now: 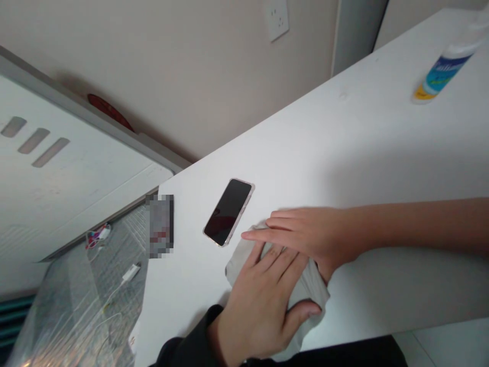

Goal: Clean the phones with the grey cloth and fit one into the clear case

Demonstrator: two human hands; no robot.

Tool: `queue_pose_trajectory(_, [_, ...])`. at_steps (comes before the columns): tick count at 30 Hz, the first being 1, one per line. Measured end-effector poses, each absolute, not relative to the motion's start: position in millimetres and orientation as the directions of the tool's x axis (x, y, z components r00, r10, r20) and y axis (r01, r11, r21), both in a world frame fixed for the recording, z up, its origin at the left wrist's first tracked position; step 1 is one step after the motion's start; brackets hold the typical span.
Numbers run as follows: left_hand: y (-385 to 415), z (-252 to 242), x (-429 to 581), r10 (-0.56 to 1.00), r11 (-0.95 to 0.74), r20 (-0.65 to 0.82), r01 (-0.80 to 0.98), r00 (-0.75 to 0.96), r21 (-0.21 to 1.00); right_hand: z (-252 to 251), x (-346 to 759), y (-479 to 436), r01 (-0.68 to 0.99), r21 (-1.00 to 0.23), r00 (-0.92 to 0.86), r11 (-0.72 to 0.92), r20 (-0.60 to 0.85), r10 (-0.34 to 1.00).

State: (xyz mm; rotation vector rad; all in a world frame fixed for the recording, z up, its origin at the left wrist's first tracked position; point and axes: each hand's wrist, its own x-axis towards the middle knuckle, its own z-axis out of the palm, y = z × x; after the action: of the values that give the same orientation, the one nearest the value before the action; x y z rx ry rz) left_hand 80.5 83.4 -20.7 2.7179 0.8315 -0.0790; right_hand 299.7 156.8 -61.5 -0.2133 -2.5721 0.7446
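Just under the fingers (278, 260), grey cloth (240, 265)

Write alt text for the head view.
The left hand from a dark sleeve and the bare-armed right hand rest on a crumpled grey cloth on a white tabletop. A slim black-screened smartphone in a pale case lies beside them; a white bottle with a blue label sits farther along.

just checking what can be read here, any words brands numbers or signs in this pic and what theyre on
white bottle, blue label: white lettering, looks like "alim" but too blurred and turned to be sure
pixelated dark-edged item: blurred out, nothing readable
phone: dark screen, no text showing
wall socket: no readable marks
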Motion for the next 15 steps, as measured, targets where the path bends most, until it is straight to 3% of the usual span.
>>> queue_pose_trajectory(4, [76, -21, 72, 0.562, -0.788, -0.12, 0.574, 0.818, 0.221, -60, 301, 156, 0.031, -0.593, -0.872, 0.805, 0.377, 0.312])
queue_pose_trajectory(15, [8, -37, -4, 0.548, -0.829, -0.028, 0.539, 0.836, -0.149, -59, 297, 153, 0.085, -0.66, -0.883, 0.746, 0.296, 0.363])
